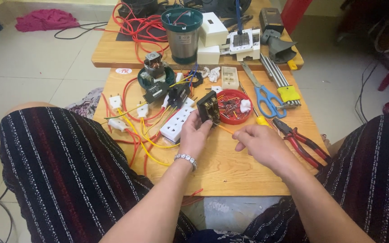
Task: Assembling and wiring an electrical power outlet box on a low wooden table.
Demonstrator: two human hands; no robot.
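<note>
- Wooden table (230, 175): low, sits between the person's knees; a second wooden table (109, 54) butts against its far edge.
- Steel canister (182, 33) with a green rim stands on the far table, wires poking out of its top. White boxes (212, 31) just right of it, red cable loops (136, 27) to its left.
- White power strip (176, 123): lies flat on the near table, just left of the left hand, with yellow and red wires (145, 139) running off it to small white connectors (115, 101).
- Blue-handled scissors (266, 96): flat, right of the red dish. Red-handled pliers (302, 141) lie beside the right hand, apart from it.
- Left hand (194, 137): grasping the black switch module (209, 108), thumb and fingers clamped on its lower edge. Bracelet (186, 158) on the wrist.
- Right hand (262, 144): fingers pinched on a yellow-orange wire (226, 129) that runs from the fingertips up to the module's bottom.
- Black switch module: held upright, tilted slightly, just above the tabletop, between the power strip and the red dish; metal contacts face the camera.
- Red dish (235, 105): round, shallow, just right of the module, holds small wire offcuts and a white scrap.
- Small motor (154, 65) in a green base, behind the black parts (167, 92) at the table's far edge.
</note>
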